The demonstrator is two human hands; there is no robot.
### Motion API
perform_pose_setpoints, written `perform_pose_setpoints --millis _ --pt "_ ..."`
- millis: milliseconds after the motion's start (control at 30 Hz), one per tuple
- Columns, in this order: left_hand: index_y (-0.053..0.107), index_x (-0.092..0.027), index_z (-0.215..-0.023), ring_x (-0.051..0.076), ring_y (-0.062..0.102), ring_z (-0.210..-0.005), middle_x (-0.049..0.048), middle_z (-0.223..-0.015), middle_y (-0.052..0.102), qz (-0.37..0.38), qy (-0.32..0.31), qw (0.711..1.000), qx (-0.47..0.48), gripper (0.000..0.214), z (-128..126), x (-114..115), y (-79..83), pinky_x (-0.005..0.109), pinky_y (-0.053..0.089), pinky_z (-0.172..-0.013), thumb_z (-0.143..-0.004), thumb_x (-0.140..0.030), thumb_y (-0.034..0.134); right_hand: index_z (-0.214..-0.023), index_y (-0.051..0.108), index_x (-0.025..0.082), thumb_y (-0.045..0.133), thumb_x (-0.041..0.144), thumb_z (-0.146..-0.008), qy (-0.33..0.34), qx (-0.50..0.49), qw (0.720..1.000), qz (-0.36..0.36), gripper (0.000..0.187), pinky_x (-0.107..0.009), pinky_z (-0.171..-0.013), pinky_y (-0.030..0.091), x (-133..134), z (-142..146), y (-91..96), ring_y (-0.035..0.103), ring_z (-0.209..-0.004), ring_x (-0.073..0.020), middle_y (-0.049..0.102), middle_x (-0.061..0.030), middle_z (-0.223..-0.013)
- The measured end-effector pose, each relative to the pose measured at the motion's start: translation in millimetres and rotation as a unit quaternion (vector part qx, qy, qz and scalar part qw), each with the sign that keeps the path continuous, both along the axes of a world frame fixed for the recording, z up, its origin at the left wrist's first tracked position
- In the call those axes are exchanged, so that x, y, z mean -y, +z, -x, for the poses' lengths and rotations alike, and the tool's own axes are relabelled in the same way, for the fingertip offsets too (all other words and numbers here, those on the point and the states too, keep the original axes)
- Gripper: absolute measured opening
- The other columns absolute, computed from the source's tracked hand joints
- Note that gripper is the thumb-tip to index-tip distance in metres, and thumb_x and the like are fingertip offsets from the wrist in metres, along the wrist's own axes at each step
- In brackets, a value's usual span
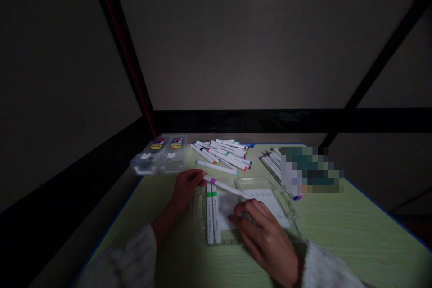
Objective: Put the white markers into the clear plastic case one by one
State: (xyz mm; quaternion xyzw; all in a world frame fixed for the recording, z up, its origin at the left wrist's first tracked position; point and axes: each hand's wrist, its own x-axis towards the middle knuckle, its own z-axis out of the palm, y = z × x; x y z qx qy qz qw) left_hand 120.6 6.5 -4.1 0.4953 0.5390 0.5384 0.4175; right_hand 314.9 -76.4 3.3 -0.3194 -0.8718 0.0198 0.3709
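A white marker with a purple band [227,187] slants over the open clear plastic case [199,229]. Its left end is pinched in the fingertips of my left hand [185,186]. My right hand [266,234] has its fingers curled at the marker's other end, which meets them and is partly hidden there. Two white markers with green bands [212,216] lie side by side in the left part of the case. A white sheet [266,198] shows inside the case, partly covered by my right hand.
Behind the case lies a loose pile of white markers [226,153] with coloured ends. Two closed clear cases [168,157] with labels stand at the back left. More markers [272,166] lie to the right, beside a pixelated patch. The table [337,234] has a blue edge.
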Motion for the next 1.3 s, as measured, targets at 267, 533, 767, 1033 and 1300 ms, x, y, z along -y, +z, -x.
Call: perform_pose_setpoints --millis 267,533,767,1033,1300 --pt "0.063 -0.012 -0.064 0.008 0.048 -0.045 -0.0027 -0.046 0.057 -0.005 -0.007 1.0 0.017 0.021 0.5 -1.0 -2.2 0.019 0.039 -0.049 -0.059 -0.032 0.062 -0.092 0.057 0.016 0.038 0.006 -0.079 -0.061 -0.013 0.998 0.029 0.026 -0.038 -0.068 0.041 -0.4 -1.7 -3.2 0.044 -0.085 -0.0224 0.048 -0.0098 -0.093" --pt "0.063 -0.012 -0.067 0.008 0.052 -0.049 -0.0011 -0.056 0.061 -0.005 -0.009 0.998 0.058 0.022 1.8 -2.8 -5.8 0.019 0.042 -0.051 -0.056 -0.03 0.066 -0.113 0.043 0.016 0.039 0.01 -0.081 -0.111 -0.013 0.992 0.051 0.033 -0.042 -0.077 0.04 -4.4 -3.4 -3.8 0.041 -0.096 -0.0246 0.042 -0.0118 -0.106" --pt "0.063 -0.013 -0.068 0.009 0.055 -0.055 0.0001 -0.066 0.064 -0.014 -0.055 0.997 0.056 0.016 2.0 -0.7 -5.9 0.019 0.043 -0.054 -0.061 -0.026 0.064 -0.115 0.039 0.019 0.038 0.013 -0.083 -0.079 -0.068 0.987 0.119 0.032 -0.031 -0.08 0.043 -5.4 -2.0 -7.3 0.049 -0.094 -0.018 0.047 -0.0078 -0.1" --pt "0.064 -0.014 -0.07 0.007 0.054 -0.056 0.0016 -0.073 0.066 -0.051 -0.089 0.993 0.059 0.01 4.2 -2.3 -11.0 0.018 0.043 -0.056 -0.065 -0.022 0.062 -0.108 0.051 0.021 0.039 0.012 -0.084 -0.03 -0.092 0.992 0.084 0.028 -0.025 -0.072 0.047 -3.8 -2.0 -2.3 0.055 -0.084 -0.0147 0.054 -0.0056 -0.092" --pt "0.062 -0.014 -0.072 0.009 0.058 -0.062 0.0025 -0.077 0.066 -0.033 -0.098 0.99 0.095 0.014 1.8 -0.3 -9.1 0.02 0.047 -0.061 -0.062 -0.024 0.065 -0.09 0.057 0.016 0.038 0.013 -0.084 -0.013 -0.105 0.992 0.076 0.02 -0.024 -0.066 0.048 -2.8 1.1 -3.1 0.056 -0.078 -0.0148 0.054 -0.0078 -0.086"
